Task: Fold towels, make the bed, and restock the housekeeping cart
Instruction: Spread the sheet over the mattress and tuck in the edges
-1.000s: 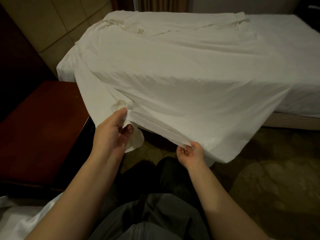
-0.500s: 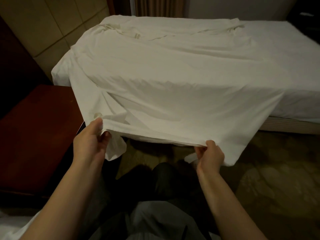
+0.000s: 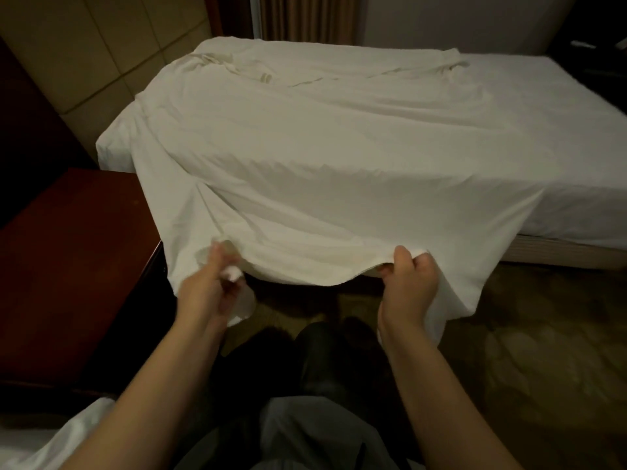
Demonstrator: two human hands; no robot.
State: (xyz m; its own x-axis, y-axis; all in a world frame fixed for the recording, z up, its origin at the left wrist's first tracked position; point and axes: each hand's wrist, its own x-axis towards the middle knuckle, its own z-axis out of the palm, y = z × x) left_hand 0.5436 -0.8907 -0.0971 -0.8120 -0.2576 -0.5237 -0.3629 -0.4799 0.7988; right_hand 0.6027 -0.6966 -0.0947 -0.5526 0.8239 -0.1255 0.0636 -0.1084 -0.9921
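Observation:
A white sheet (image 3: 322,184) lies spread over the bed (image 3: 576,212) and hangs off its near edge toward me. My left hand (image 3: 207,293) grips the sheet's near hem at the left, with a bunched bit of cloth in its fingers. My right hand (image 3: 409,286) pinches the same hem further right, thumb on top. The hem sags slightly between the two hands. The far end of the sheet is rumpled near the head of the bed.
A dark wooden nightstand (image 3: 74,266) stands at the left, touching the bed. Patterned carpet (image 3: 526,351) covers the floor at the right. More white fabric (image 3: 40,439) shows at the bottom left corner. A padded wall panel (image 3: 101,45) rises behind the bed.
Both hands have slid apart along the hem, the right hand moving well to the right. The sheet edge is now lifted higher and stretched wider.

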